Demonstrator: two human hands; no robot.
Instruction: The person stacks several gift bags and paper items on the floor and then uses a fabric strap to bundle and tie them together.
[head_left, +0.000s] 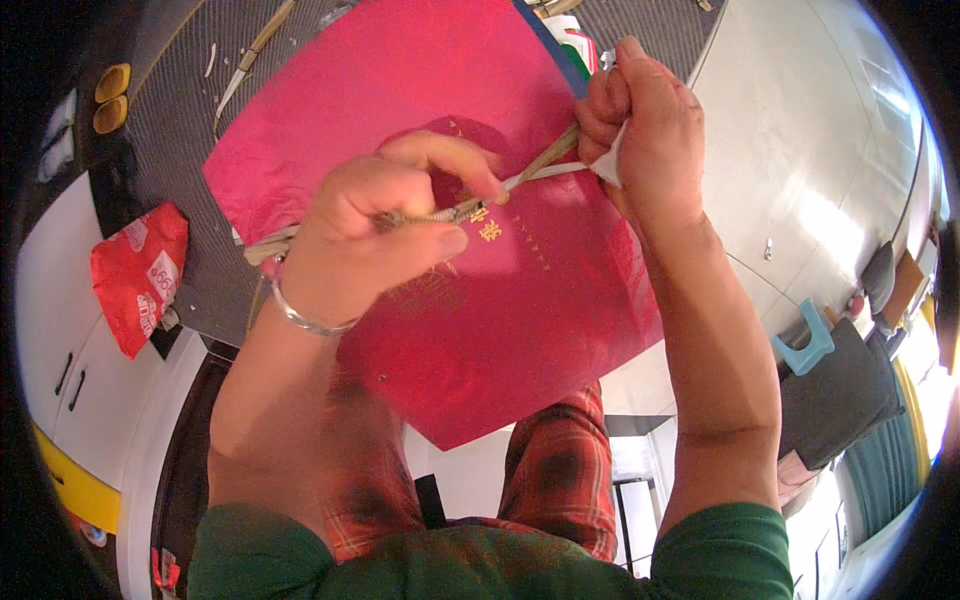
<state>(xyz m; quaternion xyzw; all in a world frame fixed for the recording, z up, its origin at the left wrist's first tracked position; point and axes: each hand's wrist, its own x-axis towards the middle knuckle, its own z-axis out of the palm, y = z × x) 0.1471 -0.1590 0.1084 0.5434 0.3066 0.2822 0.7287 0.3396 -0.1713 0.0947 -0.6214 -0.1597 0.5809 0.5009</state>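
Observation:
A twisted cord (439, 217) of dried plant fibre runs between the thumb and fingers of my left hand (360, 210), which is slightly blurred. My right hand (656, 127) is closed in a fist, up and to the right, around a tan dried fibre strip (553, 156) and a white strip (559, 172). Both strips stretch from the fist down to the cord. Beneath the hands, a red-pink sheet or flattened bag (480, 360) with gold writing lies across my lap. A bundle of dried fibre (271, 244) shows beside my left wrist, partly hidden.
A dark ribbed mat (169, 161) at the left carries a dried stalk (264, 41) and small scraps. Further left are a red plastic packet (139, 281), two yellow oval items (111, 97) and white cabinets (60, 315). A light blue stool (810, 341) stands on the right.

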